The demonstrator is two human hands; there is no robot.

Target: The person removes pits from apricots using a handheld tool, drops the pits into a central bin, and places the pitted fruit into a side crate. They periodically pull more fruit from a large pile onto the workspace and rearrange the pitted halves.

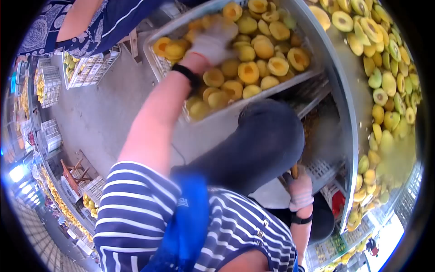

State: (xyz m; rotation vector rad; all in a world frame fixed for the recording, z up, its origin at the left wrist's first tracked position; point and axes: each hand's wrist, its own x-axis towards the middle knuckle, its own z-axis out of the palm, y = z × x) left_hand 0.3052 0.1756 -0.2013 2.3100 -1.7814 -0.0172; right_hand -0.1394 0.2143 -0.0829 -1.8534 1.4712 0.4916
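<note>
My left hand point(212, 45), in a pale glove with a black band at the wrist, reaches into a crate point(156, 68) of halved yellow peaches point(249, 72). It is over the fruit in the crate's left part. Motion smears its fingers, so I cannot see whether they hold a piece. My right hand point(301, 188), also gloved, is low beside my knee. Its fingers are closed around a brown, wooden-looking handle point(295, 171); the rest of that tool is hidden or too dark to make out. Several peach halves in the crate lie with their pit hollows up.
A metal-rimmed table point(349, 113) on the right carries a heap of peach halves point(389, 86). My bent knee point(276, 122) is by the crate. Another person's forearm point(79, 20) shows at top left. White crates point(93, 68) with fruit and a wooden stool point(74, 170) stand on the left.
</note>
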